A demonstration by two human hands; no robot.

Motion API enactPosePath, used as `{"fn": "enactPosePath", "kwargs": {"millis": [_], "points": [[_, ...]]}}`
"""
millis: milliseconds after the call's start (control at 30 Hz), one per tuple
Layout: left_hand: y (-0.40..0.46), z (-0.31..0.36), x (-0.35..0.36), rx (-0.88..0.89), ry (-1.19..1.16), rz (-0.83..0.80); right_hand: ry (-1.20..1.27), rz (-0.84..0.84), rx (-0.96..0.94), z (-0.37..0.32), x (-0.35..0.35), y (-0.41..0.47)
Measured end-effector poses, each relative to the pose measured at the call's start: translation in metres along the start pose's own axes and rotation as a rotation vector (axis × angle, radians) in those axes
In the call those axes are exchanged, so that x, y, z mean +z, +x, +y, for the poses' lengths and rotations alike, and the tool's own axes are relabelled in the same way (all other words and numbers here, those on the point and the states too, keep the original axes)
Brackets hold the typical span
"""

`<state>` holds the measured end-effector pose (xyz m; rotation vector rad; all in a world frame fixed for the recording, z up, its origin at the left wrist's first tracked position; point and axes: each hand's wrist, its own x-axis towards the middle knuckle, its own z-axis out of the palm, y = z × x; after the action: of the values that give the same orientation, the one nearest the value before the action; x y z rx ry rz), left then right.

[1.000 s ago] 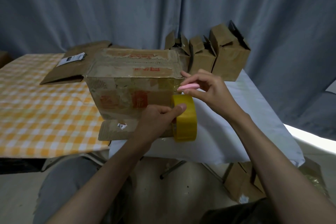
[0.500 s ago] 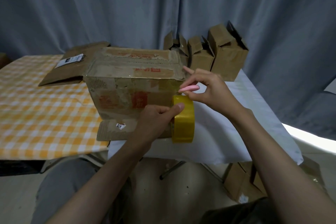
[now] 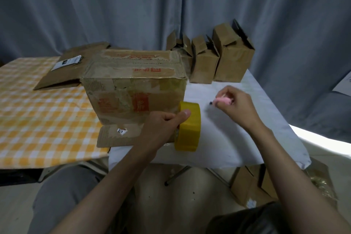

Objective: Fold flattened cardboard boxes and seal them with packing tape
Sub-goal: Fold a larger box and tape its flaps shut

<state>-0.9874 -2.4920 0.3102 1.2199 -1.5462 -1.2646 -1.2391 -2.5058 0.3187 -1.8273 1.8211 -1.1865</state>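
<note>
One large taped cardboard box [image 3: 133, 89]. One yellow tape roll [image 3: 190, 126]. One pink cutter [image 3: 223, 100]. Three small folded boxes [image 3: 204, 62] at the table's back. One flattened box [image 3: 66, 68] behind. Two more boxes on the floor [image 3: 252, 184]. Two hands.

Orange-and-white checked tablecloth [image 3: 38, 112] covers the left table; white cloth [image 3: 237, 138] covers the right. Grey curtain [image 3: 133, 5] hangs behind both tables.

L hand [image 3: 163, 129] curled, thumb up, gripping tape roll [image 3: 189, 126]; R hand [image 3: 235, 106] raised, pinching pink cutter [image 3: 223, 100].
</note>
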Motion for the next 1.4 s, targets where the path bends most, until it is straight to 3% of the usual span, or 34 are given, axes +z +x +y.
{"fn": "enactPosePath", "kwargs": {"millis": [133, 233, 300, 367, 467, 633, 1167, 1400], "points": [[-0.002, -0.002, 0.001, 0.035, 0.026, -0.020, -0.243, -0.177, 0.252, 0.042, 0.020, -0.016], [-0.002, -0.001, 0.004, 0.019, 0.033, -0.013, -0.344, -0.033, 0.161, 0.040, 0.030, -0.019], [-0.004, 0.000, 0.008, 0.006, 0.055, -0.005, 0.009, 0.048, 0.185, 0.008, 0.028, -0.019], [-0.005, 0.001, 0.012, 0.019, 0.089, -0.005, 0.346, -0.086, 0.329, -0.022, 0.025, -0.018], [-0.007, 0.002, 0.018, 0.069, 0.157, -0.020, 0.420, -0.271, 0.376, -0.035, 0.020, -0.020], [-0.007, 0.003, 0.026, 0.111, 0.260, -0.021, 0.629, -0.218, 0.433, -0.034, 0.011, -0.027], [0.013, -0.012, 0.058, 0.278, 0.332, 0.067, 0.874, 0.040, 0.431, -0.006, 0.008, -0.049], [0.019, -0.017, 0.060, 0.385, 0.487, 0.048, 0.749, 0.117, 0.399, 0.003, 0.007, -0.045]]}}
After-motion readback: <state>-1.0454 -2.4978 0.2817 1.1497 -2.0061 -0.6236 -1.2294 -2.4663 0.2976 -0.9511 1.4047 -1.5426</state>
